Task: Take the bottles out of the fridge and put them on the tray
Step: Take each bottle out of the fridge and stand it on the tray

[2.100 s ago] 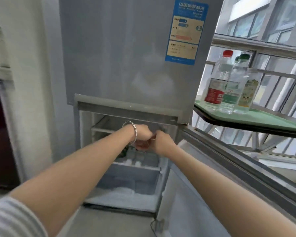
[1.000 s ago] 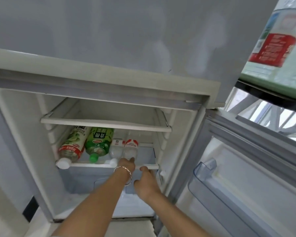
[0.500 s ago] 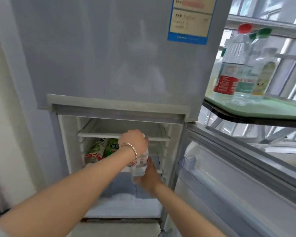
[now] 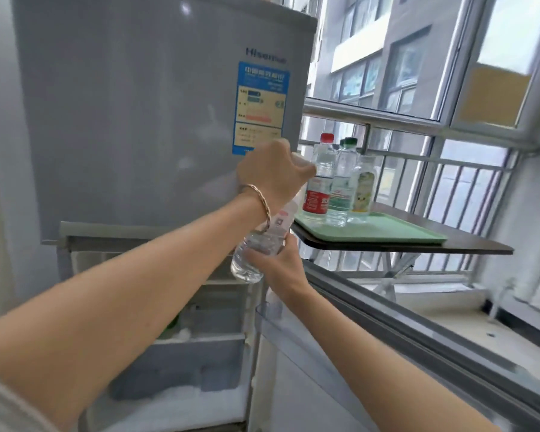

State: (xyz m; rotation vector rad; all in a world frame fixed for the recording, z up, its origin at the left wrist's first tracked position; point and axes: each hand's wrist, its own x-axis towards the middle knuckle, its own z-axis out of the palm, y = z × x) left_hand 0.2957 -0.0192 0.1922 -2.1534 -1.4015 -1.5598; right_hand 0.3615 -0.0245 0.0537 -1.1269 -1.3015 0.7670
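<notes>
My left hand (image 4: 273,176) grips the top of a small clear water bottle (image 4: 259,244), which is tilted with its base down to the left. My right hand (image 4: 278,260) holds the bottle's lower part from below. The bottle hangs in front of the grey fridge (image 4: 138,120), above its open lower compartment (image 4: 200,338) and just left of the green tray (image 4: 387,232). On the tray's far left corner stand a red-capped bottle (image 4: 320,179), a green-capped bottle (image 4: 340,182) and a third bottle with a yellow label (image 4: 362,188).
The tray lies on a dark folding table (image 4: 468,244) by the window railing (image 4: 418,151). The fridge's lower door (image 4: 418,338) is swung open to the right, under the table. Something green (image 4: 172,322) shows inside the compartment, partly hidden by my left arm.
Both hands have lifted the small water bottle out of the lower compartment and up to the right, close to the tray's edge. The view has risen with them.
</notes>
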